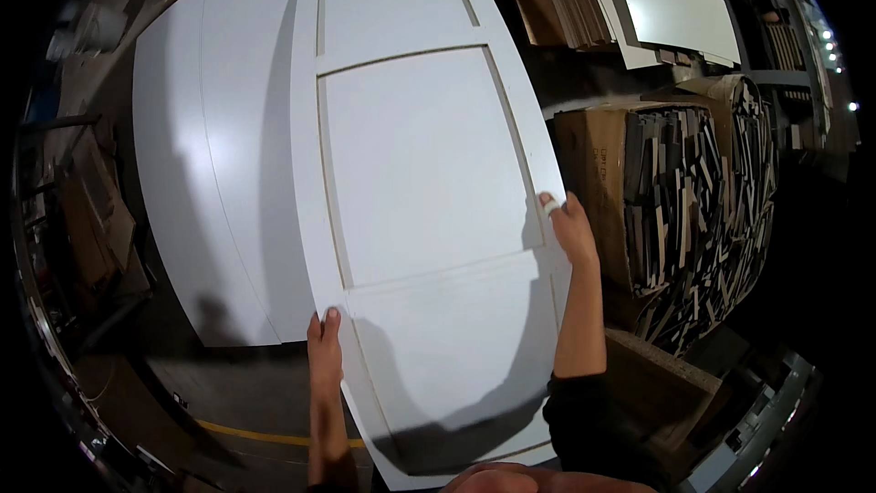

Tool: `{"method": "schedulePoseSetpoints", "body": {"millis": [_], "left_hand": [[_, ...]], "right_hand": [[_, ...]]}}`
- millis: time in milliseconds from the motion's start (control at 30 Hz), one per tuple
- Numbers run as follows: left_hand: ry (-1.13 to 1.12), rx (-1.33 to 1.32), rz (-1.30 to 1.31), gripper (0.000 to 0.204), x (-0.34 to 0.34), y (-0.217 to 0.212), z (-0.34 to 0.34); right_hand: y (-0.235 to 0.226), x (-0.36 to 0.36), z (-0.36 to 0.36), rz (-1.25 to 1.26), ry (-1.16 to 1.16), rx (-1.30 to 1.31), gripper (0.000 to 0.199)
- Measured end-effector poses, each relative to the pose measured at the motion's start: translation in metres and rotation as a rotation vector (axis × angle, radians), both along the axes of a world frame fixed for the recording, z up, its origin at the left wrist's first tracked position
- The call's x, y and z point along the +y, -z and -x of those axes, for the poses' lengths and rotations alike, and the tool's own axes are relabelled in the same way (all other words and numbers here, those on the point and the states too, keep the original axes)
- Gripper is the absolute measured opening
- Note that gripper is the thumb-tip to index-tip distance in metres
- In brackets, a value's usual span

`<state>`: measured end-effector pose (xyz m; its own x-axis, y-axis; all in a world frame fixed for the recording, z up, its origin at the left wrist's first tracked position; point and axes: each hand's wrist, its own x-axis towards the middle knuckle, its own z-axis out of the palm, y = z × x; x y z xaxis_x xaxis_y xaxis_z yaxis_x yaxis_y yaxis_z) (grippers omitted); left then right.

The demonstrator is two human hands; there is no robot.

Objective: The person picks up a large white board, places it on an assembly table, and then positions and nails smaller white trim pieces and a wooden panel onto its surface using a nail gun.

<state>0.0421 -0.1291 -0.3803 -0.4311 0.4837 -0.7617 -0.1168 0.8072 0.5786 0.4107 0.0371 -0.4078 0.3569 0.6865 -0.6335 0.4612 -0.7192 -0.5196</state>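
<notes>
A large white panelled door with recessed rectangular panels lies in front of me, running from the lower edge up to the top. My left hand grips its left edge near the bottom, thumb on top. My right hand holds its right edge higher up, fingers curled over the rim, one fingertip wrapped in white tape. The door rests above another white board lying to its left.
A cardboard box packed with dark and pale offcut strips stands right of the door. Stacked boards lie at the top right. Grey floor with a yellow line shows at the lower left. Clutter lines the left rim.
</notes>
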Motion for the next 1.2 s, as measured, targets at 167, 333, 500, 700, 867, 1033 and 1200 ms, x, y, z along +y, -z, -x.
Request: {"method": "schedulePoseSetpoints", "body": {"millis": [167, 333, 500, 700, 867, 1033, 1200], "left_hand": [[0.076, -0.027, -0.115, 0.056, 0.050, 0.026, -0.017], [0.425, 0.365, 0.197, 0.078, 0.009, 0.157, -0.015], [0.523, 0.473, 0.009, 0.082, -0.026, 0.210, -0.046], [0.673, 0.750, -0.187, 0.090, -0.021, 0.256, -0.094], [0.564, 0.849, -0.338, 0.085, -0.026, 0.273, -0.089], [0.508, 0.779, -0.359, 0.081, -0.018, 0.270, -0.092], [0.381, 0.688, -0.430, 0.075, -0.005, 0.279, -0.086]], "right_hand": [[0.018, 0.063, -0.019, 0.079, -0.011, 0.056, 0.050], [0.131, 0.021, -0.072, -0.146, -0.118, -0.230, 0.066], [0.165, -0.039, -0.059, 0.112, -0.092, -0.206, 0.091], [0.258, -0.099, -0.079, -0.142, -0.015, -0.143, 0.094], [0.231, -0.080, -0.063, -0.003, 0.091, -0.130, 0.078], [0.254, -0.092, -0.083, -0.075, 0.109, -0.070, 0.069], [0.244, -0.076, -0.072, -0.081, 0.119, -0.095, 0.067]]}}
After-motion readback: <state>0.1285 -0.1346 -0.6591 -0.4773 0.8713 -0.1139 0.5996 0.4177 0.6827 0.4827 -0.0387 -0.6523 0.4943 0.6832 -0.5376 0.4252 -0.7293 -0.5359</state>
